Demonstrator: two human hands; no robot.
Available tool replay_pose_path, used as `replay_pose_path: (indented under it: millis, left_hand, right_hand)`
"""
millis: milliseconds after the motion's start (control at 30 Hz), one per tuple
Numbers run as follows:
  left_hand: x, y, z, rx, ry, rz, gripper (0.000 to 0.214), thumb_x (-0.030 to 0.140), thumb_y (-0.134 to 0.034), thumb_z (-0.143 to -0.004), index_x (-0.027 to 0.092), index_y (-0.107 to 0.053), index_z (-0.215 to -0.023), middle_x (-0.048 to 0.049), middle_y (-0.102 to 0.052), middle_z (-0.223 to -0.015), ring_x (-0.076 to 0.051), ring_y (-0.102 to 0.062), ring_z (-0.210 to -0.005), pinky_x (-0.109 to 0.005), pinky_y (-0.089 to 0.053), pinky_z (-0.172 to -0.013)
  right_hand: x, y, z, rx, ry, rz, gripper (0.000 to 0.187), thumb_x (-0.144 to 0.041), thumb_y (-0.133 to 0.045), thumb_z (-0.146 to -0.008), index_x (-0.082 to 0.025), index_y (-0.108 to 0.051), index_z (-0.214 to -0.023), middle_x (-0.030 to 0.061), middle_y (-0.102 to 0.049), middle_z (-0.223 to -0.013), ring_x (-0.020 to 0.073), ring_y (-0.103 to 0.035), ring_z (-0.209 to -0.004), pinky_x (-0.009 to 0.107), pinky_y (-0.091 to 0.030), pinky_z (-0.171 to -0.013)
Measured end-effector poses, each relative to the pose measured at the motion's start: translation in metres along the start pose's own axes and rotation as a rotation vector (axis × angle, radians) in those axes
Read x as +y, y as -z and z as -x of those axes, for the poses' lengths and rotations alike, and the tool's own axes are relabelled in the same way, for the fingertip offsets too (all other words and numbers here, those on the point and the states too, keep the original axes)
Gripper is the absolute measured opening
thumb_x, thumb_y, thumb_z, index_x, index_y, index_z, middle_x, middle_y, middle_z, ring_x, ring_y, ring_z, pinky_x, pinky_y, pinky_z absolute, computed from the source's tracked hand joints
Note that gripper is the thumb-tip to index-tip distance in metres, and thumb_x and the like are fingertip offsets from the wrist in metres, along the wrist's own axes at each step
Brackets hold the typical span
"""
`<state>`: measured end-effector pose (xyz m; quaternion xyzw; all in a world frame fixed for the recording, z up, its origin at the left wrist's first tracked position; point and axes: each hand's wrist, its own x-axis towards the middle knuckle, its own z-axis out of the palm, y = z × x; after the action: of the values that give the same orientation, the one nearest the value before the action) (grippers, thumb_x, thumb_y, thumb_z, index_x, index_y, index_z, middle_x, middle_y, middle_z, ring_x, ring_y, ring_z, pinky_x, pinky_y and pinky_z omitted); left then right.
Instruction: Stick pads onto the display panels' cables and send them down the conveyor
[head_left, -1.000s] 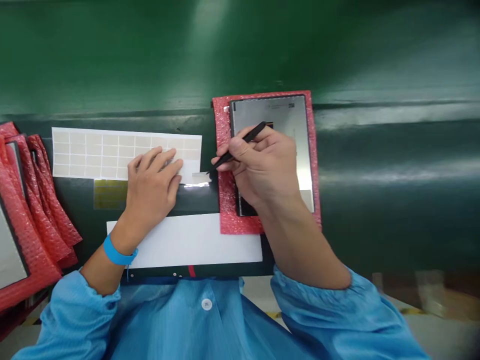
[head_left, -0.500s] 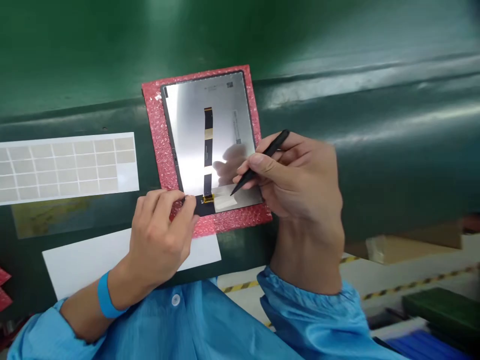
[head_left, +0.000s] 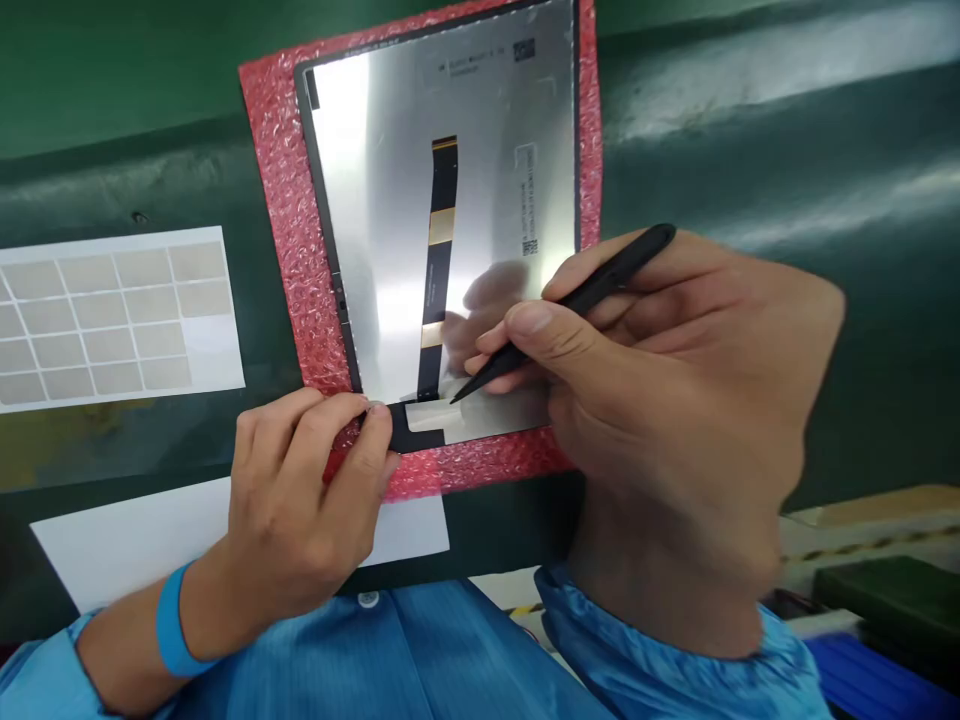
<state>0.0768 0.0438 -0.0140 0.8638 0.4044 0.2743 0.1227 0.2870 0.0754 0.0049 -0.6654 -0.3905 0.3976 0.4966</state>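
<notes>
both hands (head_left: 307,490) (head_left: 690,380) angle toward the panel (head_left: 379,240)

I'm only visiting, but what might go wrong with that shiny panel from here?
The right-hand grip holds a pointed black tool with its tip at the pale sticker; a slip might scratch the shiny panel. The sticker lies at the foot of the black ribbon, so it could end up crooked there. The panel rests on pink bubble wrap, which might slide if the left-hand grip, at the near left corner, shifted.
</notes>
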Motion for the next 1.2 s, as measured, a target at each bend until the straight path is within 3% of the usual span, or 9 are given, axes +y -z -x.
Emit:
replay_pose_path:
  millis: [200,300,433,833,1200]
  left_hand:
    - [0.000,0.000,0.000,0.005,0.011,0.004,0.030,0.008,-0.083,-0.092,0.005,-0.076,-0.121,-0.0206,-0.079,-0.115,-0.037,-0.070,-0.108,-0.048,-0.054,-0.084]
    - [0.000,-0.001,0.001,0.010,0.018,0.005,0.030,0.007,-0.084,-0.091,0.005,-0.076,-0.121,-0.0204,-0.079,-0.115,-0.037,-0.071,-0.108,-0.048,-0.054,-0.083]
    - [0.001,-0.002,0.002,0.012,0.020,-0.008,0.033,0.006,-0.084,-0.090,0.006,-0.076,-0.122,-0.0196,-0.079,-0.115,-0.037,-0.071,-0.108,-0.048,-0.054,-0.084]
    - [0.001,-0.001,0.001,0.004,0.017,-0.015,0.028,0.009,-0.080,-0.095,0.006,-0.075,-0.122,-0.0195,-0.080,-0.115,-0.035,-0.071,-0.109,-0.048,-0.055,-0.084]
    - [0.003,-0.001,0.002,0.004,0.026,-0.016,0.031,0.006,-0.082,-0.092,0.006,-0.076,-0.122,-0.0186,-0.080,-0.114,-0.035,-0.071,-0.109,-0.047,-0.054,-0.085]
  right_hand:
    - [0.000,0.008,-0.004,0.008,-0.070,-0.071,0.016,-0.012,-0.084,-0.084,-0.021,-0.072,-0.081,0.0013,-0.077,-0.070,0.0209,-0.078,-0.060,0.026,-0.063,-0.048]
    - [0.001,0.016,-0.013,-0.019,-0.106,-0.185,0.025,-0.026,-0.096,-0.079,-0.021,-0.072,-0.072,-0.0002,-0.073,-0.064,0.0163,-0.072,-0.051,0.023,-0.059,-0.042]
    - [0.002,0.019,-0.019,-0.037,-0.098,-0.203,0.042,-0.045,-0.106,-0.066,-0.022,-0.071,-0.066,-0.0009,-0.072,-0.063,0.0154,-0.069,-0.049,0.027,-0.063,-0.044]
    - [-0.006,0.005,-0.003,0.035,-0.090,-0.104,0.018,-0.014,-0.088,-0.080,-0.019,-0.072,-0.075,0.0025,-0.075,-0.065,0.0187,-0.075,-0.056,0.023,-0.060,-0.045]
    - [-0.010,-0.006,0.005,0.064,-0.033,0.044,0.019,-0.014,-0.086,-0.082,-0.022,-0.071,-0.074,-0.0001,-0.075,-0.068,0.0195,-0.075,-0.059,0.029,-0.065,-0.051]
